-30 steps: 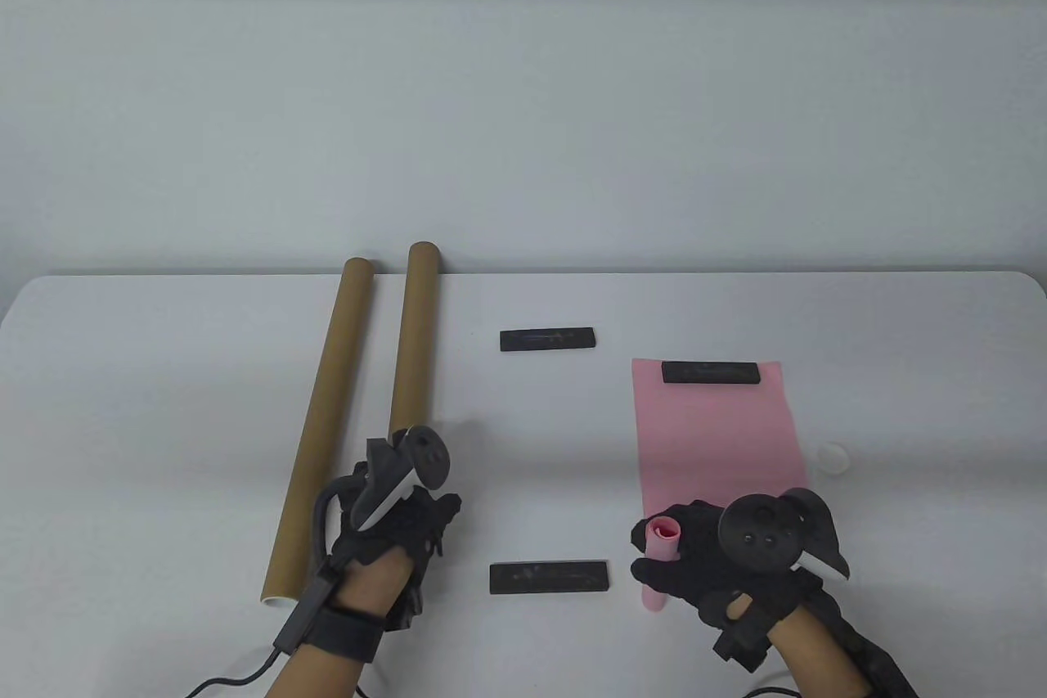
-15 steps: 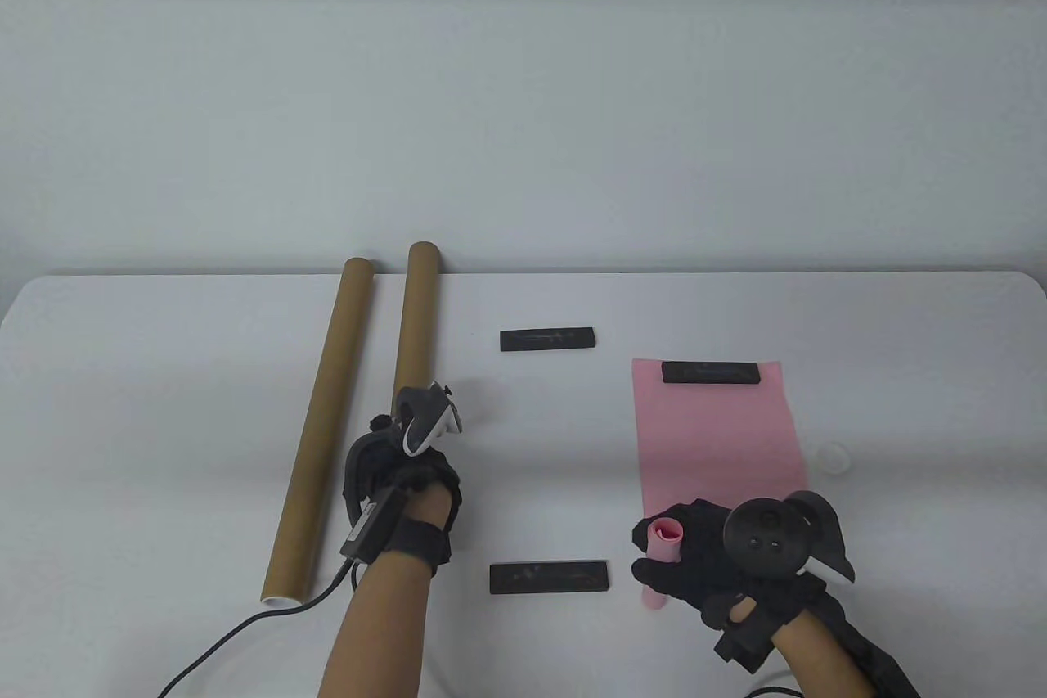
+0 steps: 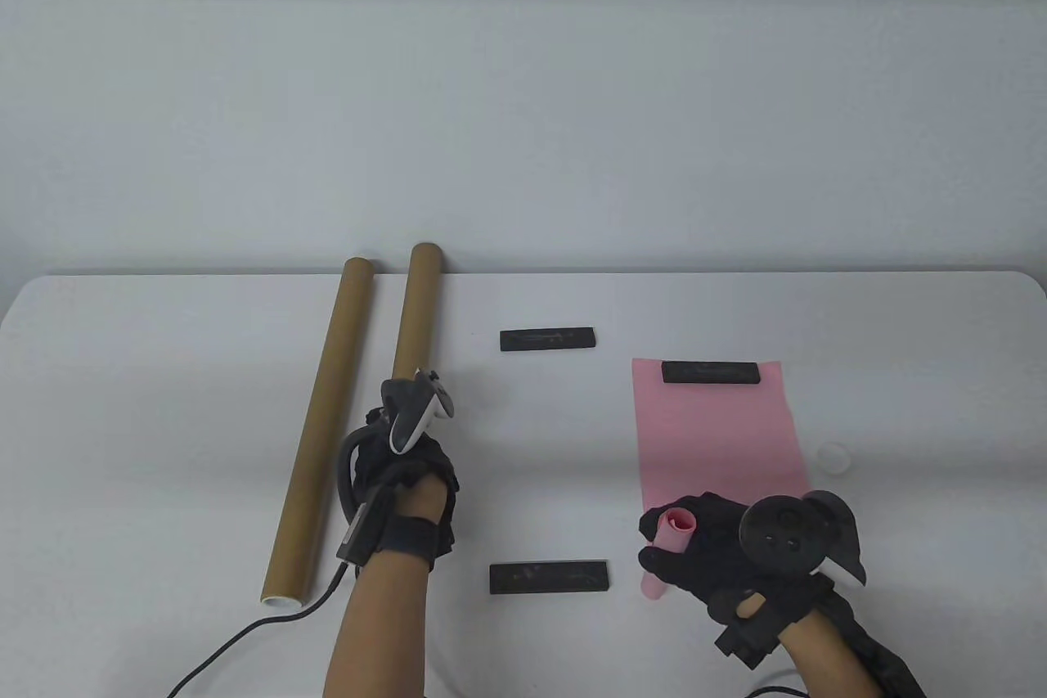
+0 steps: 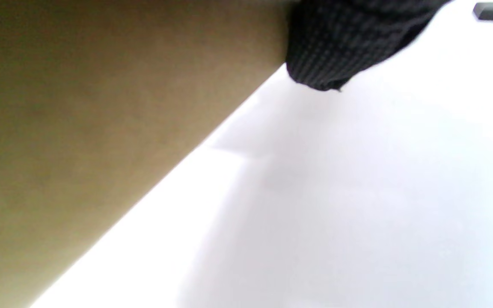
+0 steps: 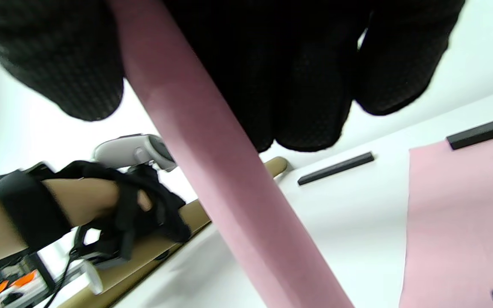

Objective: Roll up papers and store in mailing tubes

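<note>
Two brown mailing tubes lie side by side on the left of the table, the left tube (image 3: 323,420) and the right tube (image 3: 415,313). My left hand (image 3: 397,448) lies palm down over the near part of the right tube and grips it; the right wrist view shows its fingers (image 5: 161,222) wrapped over the tube (image 5: 152,252). The left wrist view has the tube (image 4: 79,128) close up and one fingertip (image 4: 340,38). My right hand (image 3: 695,551) holds a rolled pink paper (image 3: 672,538) tilted up from the table, which also shows in the right wrist view (image 5: 229,184).
A flat pink sheet (image 3: 716,436) lies at the right, its far edge under a black bar (image 3: 711,372). Two more black bars lie mid-table (image 3: 547,339) and near the front (image 3: 548,577). A white cap (image 3: 834,457) lies right of the sheet. The left tube's near end has a white cap (image 3: 282,598).
My left hand has moved away from me along the right tube and turned palm down onto it. My right hand has shifted slightly right and nearer with the pink roll.
</note>
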`<state>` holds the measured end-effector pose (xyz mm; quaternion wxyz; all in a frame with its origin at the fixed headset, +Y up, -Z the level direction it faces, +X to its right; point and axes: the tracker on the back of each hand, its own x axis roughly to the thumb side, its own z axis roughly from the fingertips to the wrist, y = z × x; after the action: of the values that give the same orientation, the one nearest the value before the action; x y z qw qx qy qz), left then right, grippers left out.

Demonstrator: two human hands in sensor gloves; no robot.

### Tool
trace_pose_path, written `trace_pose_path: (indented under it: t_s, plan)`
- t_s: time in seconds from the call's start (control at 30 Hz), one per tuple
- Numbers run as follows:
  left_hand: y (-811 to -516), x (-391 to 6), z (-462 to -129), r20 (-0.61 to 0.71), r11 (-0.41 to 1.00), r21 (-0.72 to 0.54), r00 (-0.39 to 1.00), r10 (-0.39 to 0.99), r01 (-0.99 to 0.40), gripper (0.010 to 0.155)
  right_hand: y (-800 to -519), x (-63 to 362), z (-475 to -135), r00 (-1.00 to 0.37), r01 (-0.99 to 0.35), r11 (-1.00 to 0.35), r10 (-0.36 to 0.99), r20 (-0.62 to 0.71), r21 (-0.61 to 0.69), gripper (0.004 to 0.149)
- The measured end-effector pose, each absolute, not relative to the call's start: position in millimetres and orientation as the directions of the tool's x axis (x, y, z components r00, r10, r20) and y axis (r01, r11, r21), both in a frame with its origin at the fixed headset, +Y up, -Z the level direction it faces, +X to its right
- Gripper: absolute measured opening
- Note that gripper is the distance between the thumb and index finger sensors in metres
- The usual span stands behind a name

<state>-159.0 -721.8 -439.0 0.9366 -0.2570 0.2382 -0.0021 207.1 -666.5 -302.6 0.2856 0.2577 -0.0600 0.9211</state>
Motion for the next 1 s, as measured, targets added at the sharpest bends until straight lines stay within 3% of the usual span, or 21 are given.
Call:
trace_pose_path:
  t_s: [0.2, 0.33, 0.43, 0.63, 0.8, 1.0]
  plan:
    - [-676, -167, -416, -0.404, 0.953, -0.303, 0.906, -0.123, -0.006, 0.095, -661, 222, -304, -0.704, -0.640, -0.766, 0.551, 0.448, -0.063, 0.056]
    - [-652, -179, -389, -0.374, 0.993, -0.102, 0.922, -0.097, 0.063, 0.085, -657, 239, -307, -0.681, -0.697, -0.709, 0.605, 0.413, -0.110, 0.057]
    - [-645, -191, -369, -0.351, 0.997, 0.015, 0.934, -0.071, 0.082, 0.077, -655, 253, -309, -0.657, -0.734, -0.664, 0.644, 0.391, -0.141, 0.057]
    - [-651, -212, -329, -0.286, 0.964, 0.236, 0.957, -0.051, 0.122, 0.075, -650, 289, -312, -0.590, -0.807, -0.544, 0.732, 0.341, -0.230, 0.056]
    - [-649, -227, -314, -0.217, 0.942, 0.321, 0.976, -0.027, 0.097, 0.074, -652, 327, -312, -0.440, -0.881, -0.338, 0.843, 0.310, -0.330, 0.056]
    - [-660, -236, -316, -0.136, 0.955, 0.297, 0.989, 0.058, -0.015, 0.074, -666, 349, -317, -0.152, -0.959, -0.054, 0.926, 0.345, -0.279, 0.056]
